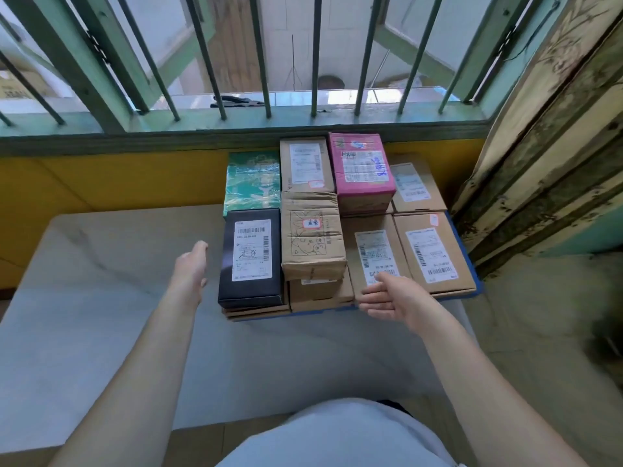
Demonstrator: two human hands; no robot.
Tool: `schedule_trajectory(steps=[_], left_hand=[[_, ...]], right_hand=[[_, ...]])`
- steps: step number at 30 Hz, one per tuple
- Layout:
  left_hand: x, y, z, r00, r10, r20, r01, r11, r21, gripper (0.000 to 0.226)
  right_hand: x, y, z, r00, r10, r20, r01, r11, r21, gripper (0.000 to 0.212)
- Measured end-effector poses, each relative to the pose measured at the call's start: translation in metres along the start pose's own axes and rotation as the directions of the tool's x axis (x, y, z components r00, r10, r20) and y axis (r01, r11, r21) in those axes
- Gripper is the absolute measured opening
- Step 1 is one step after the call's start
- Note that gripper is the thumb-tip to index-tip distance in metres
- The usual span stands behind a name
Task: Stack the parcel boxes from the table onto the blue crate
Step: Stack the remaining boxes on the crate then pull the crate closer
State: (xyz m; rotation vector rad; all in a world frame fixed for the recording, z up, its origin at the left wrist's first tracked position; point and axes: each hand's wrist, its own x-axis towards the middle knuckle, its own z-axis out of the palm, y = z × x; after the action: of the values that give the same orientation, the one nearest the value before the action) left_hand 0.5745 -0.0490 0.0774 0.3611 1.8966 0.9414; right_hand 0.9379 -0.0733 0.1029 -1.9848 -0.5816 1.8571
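Here the parcel boxes sit packed together on the blue crate [478, 276], of which only a thin blue edge shows at the right and along the near side. Take the black box [250, 258] as the landmark: it lies on the near left of the pile, on top of a lower brown layer, with a white shipping label bearing barcodes and a handwritten scrawl that cannot be read. Directly behind it is a green box [253, 184] wrapped in shiny film. Just right of it lies a creased brown box [312, 234] with a line drawing on top and a small white sticker with red handwriting, too small to read. Behind that one stands a plain brown box [306, 164] with a white label, and further right a pink box [361, 168] with a printed label and blue pen marks. Right of the creased box, two flat brown boxes [435, 252] carry barcode labels whose print is blurred.

The left hand [190, 264] hovers over the grey table [101, 281] just left of the black box, fingers straight and holding nothing. The right hand [387, 296] hangs at the near edge of a labelled brown box [374, 251], fingers loosely spread, empty; whether it touches the box is unclear.
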Motion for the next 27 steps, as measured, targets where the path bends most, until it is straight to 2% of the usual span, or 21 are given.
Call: schedule_trajectory(steps=[2,4,5,7,10,13,16,18,20,22,25,27], left_hand=[[0.015,0.033,0.009,0.995,0.094,-0.021,-0.094,0.995,0.030,0.019],[0.028,0.062,0.021,0.988,0.157,-0.007,-0.156,0.985,0.069,0.020],[0.033,0.071,0.028,0.985,0.173,-0.002,-0.172,0.981,0.086,0.021],[0.043,0.084,0.040,0.987,0.157,0.017,-0.158,0.977,0.140,0.037],[0.071,0.090,0.051,0.995,0.087,0.041,-0.094,0.963,0.253,0.064],[0.109,0.084,0.058,0.999,0.006,0.041,-0.020,0.936,0.352,0.078],[0.145,0.074,0.060,0.993,-0.118,0.025,0.103,0.933,0.346,0.102],[0.165,0.066,0.058,0.992,-0.128,0.012,0.117,0.937,0.329,0.114],[0.141,0.077,0.069,0.993,-0.120,0.015,0.109,0.941,0.321,0.101],[0.106,0.092,0.086,0.995,-0.088,0.050,0.065,0.937,0.343,0.075],[0.095,0.096,0.097,0.996,-0.052,0.074,0.021,0.926,0.377,0.044],[0.088,0.101,0.099,0.994,-0.041,0.098,0.000,0.923,0.385,0.038]], right_hand=[[0.016,-0.029,-0.027,0.980,-0.110,-0.168,0.104,0.994,-0.044,0.032],[0.038,-0.060,-0.055,0.920,-0.240,-0.311,0.218,0.970,-0.103,0.022],[0.048,-0.074,-0.068,0.879,-0.325,-0.350,0.267,0.942,-0.204,0.022],[0.066,-0.101,-0.091,0.813,-0.439,-0.382,0.292,0.876,-0.383,0.033],[0.104,-0.139,-0.116,0.796,-0.455,-0.399,0.263,0.854,-0.449,0.054],[0.150,-0.161,-0.130,0.808,-0.406,-0.426,0.190,0.865,-0.464,0.068],[0.185,-0.167,-0.134,0.810,-0.306,-0.500,0.104,0.915,-0.391,0.067],[0.199,-0.169,-0.129,0.797,-0.286,-0.531,0.091,0.927,-0.364,0.064],[0.202,-0.169,-0.123,0.761,-0.303,-0.574,0.088,0.924,-0.372,0.059],[0.205,-0.168,-0.123,0.736,-0.335,-0.588,0.105,0.915,-0.390,0.054],[0.208,-0.165,-0.127,0.750,-0.329,-0.574,0.136,0.926,-0.353,0.052],[0.207,-0.165,-0.127,0.745,-0.338,-0.575,0.126,0.918,-0.377,0.050]])
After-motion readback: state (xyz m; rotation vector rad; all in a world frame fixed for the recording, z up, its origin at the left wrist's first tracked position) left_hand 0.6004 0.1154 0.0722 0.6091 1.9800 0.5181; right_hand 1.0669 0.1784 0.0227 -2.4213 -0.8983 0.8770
